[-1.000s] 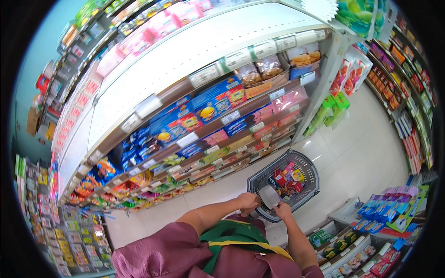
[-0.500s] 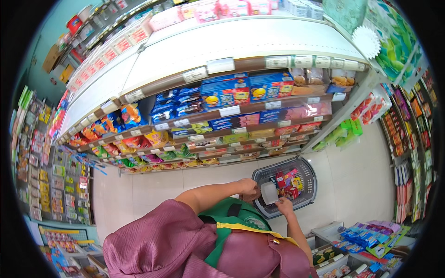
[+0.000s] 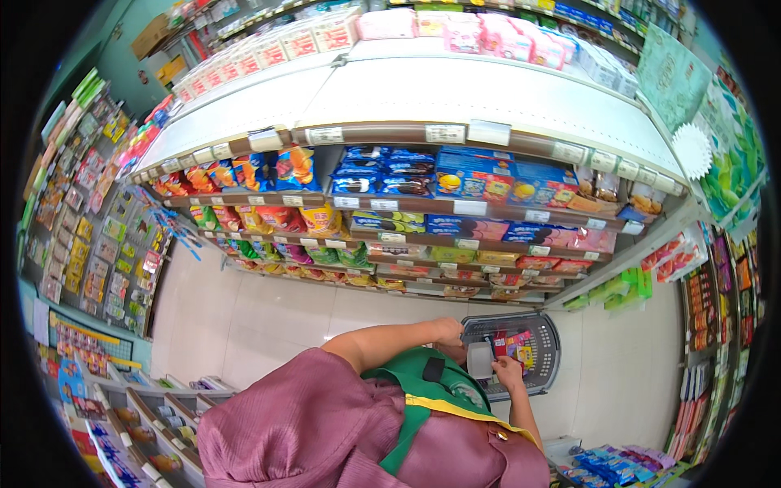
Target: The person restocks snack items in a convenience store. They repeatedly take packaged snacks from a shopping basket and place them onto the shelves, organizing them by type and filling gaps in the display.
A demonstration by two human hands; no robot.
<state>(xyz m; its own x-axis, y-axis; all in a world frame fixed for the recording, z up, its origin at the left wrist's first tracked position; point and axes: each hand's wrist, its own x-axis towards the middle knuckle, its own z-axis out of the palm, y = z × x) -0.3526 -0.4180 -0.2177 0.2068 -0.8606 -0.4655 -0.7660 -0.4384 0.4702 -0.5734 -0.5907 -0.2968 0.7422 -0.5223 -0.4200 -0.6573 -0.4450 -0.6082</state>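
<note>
A dark grey shopping basket (image 3: 556, 358) is in front of me, right of the middle, with several small red, pink and yellow packets (image 3: 521, 350) inside. A pale, whitish rectangular container (image 3: 480, 359) is at the basket's left side. My left hand (image 3: 448, 332) is at the basket's left rim, its fingers curled; what they grip is hidden. On the container's other side, my right hand (image 3: 510, 374) reaches into the basket with bent fingers. Its fingertips pinch at the container's right edge, close to the packets.
A shelf unit (image 3: 468, 207) stands ahead, with bagged snacks (image 3: 293, 169) and blue boxes (image 3: 472, 175) below its white top. Hanging goods (image 3: 89, 220) line the left. More shelves (image 3: 708, 325) rise at the right. Blue packets (image 3: 606, 468) lie at the lower right, near my right arm.
The view has swung left, so the shelves and basket appear shifted right and lower. Both hands keep nearly the same places at the basket and the pale container.
</note>
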